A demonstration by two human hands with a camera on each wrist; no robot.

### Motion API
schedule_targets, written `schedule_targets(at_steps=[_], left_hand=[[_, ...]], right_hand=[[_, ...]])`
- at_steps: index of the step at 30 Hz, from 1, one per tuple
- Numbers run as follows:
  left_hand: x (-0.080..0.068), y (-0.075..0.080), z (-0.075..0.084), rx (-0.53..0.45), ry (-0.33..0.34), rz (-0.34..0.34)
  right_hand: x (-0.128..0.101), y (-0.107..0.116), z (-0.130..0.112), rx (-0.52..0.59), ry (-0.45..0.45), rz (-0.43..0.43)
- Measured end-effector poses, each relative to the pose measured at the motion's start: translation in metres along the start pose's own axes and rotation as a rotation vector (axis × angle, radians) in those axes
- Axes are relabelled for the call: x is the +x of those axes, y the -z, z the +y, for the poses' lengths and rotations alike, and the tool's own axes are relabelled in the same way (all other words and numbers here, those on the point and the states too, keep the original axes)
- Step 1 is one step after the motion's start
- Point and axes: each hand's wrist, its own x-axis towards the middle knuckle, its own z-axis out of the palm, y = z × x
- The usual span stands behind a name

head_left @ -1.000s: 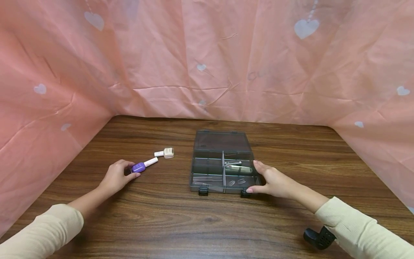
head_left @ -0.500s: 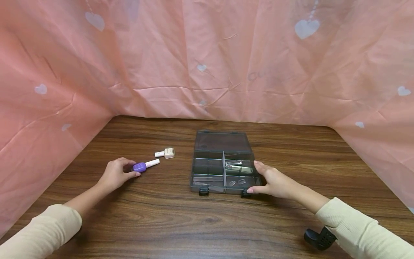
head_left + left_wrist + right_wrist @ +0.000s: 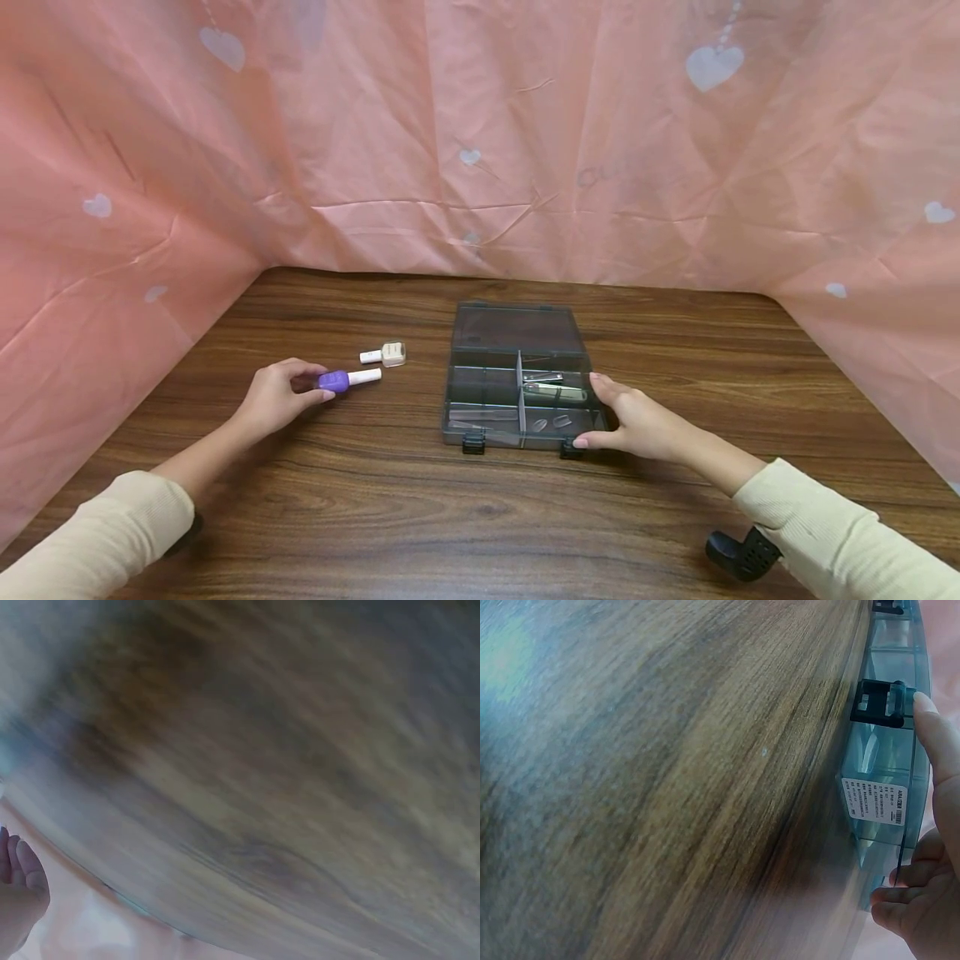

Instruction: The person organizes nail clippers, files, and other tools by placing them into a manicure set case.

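Lying at the lower right of the head view, a small black ribbed plastic piece (image 3: 738, 554) sits on the dark wood-grain table (image 3: 420, 517), close beside the cream knit sleeve (image 3: 832, 525). Further up, the right hand (image 3: 637, 425) grips the near right corner of a smoky translucent plastic organizer box (image 3: 517, 392), thumb by the black latch (image 3: 570, 450) and fingers curled along the right wall; the right wrist view shows the thumb tip touching that latch (image 3: 881, 701) and a white printed label (image 3: 874, 801) on the box wall. Thin dividers split the box into compartments, which hold a metal nail clipper (image 3: 542, 377) and clear oval tips (image 3: 549, 422); its flat lid (image 3: 517, 327) lies open behind. At centre left, the left hand (image 3: 273, 398) pinches the purple body of a nail polish bottle (image 3: 347, 380), which lies sideways with its white cap pointing right. Just beyond lies a small beige bottle (image 3: 386, 355), also on its side. Crinkled salmon-pink fabric (image 3: 480, 142) printed with pale hearts walls in the table.
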Motion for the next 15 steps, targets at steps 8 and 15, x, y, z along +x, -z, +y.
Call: schedule_targets(at_steps=[8, 15], left_hand=[[0.008, -0.006, 0.007, -0.025, -0.006, 0.0], [0.016, -0.01, 0.015, -0.048, -0.007, -0.003]], right_hand=[[0.0, 0.0, 0.001, -0.003, 0.013, 0.01], [0.001, -0.001, 0.001, -0.003, 0.018, 0.012]])
